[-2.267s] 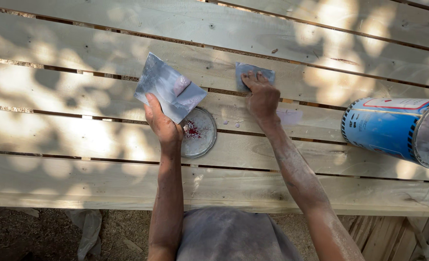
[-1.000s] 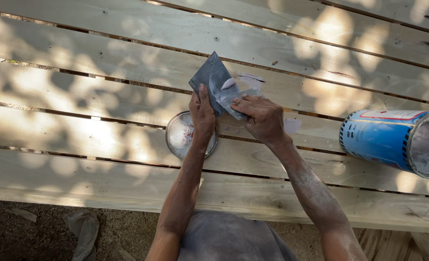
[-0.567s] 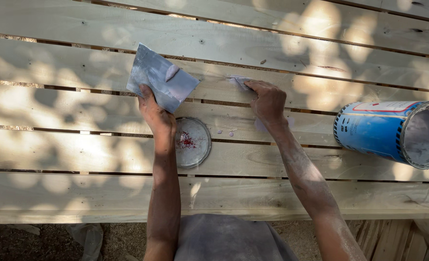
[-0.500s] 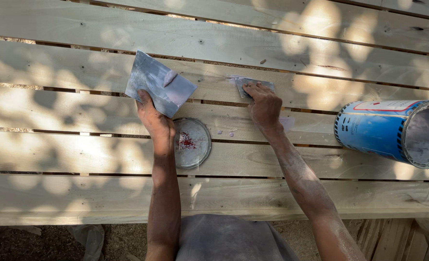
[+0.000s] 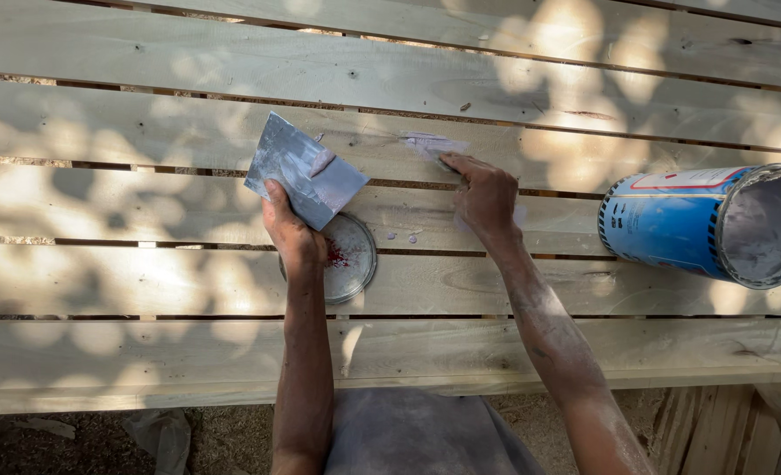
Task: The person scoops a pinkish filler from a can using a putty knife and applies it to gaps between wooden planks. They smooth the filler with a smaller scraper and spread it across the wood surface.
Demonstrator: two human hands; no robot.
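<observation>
Head view, looking down on a slatted wooden table [image 5: 144, 290] in dappled light.

Left hand [image 5: 292, 236]: fingers closed on a grey flat sheet [image 5: 304, 170], thumb on top near its lower edge. Sheet is held tilted, one corner up, above the slats; a smear of pale paste [image 5: 322, 161] sits on its upper face. Sheet overlaps the upper left edge of a round metal lid [image 5: 348, 258] in the picture; contact between the two cannot be told.

Lid: lies flat on the table just right of the left wrist, inner face up, red specks near its left side.

Right hand [image 5: 484, 195]: fingers bent and pressed down on the slat, fingertips at a pale smear of filler [image 5: 432, 144] on the wood. Something thin may be under the fingertips; too small to tell. Hand and forearm are dusted with pale residue.

Small pale drips [image 5: 401, 235] on the slat between lid and right hand.

Can [image 5: 705, 222]: blue, lying on its side at the right of the table, well apart from the right hand, open mouth facing right, inside coated pale grey.

Bottom edge: grey cloth [image 5: 417, 435] between the forearms, ground [image 5: 100, 435] below the table edge.
</observation>
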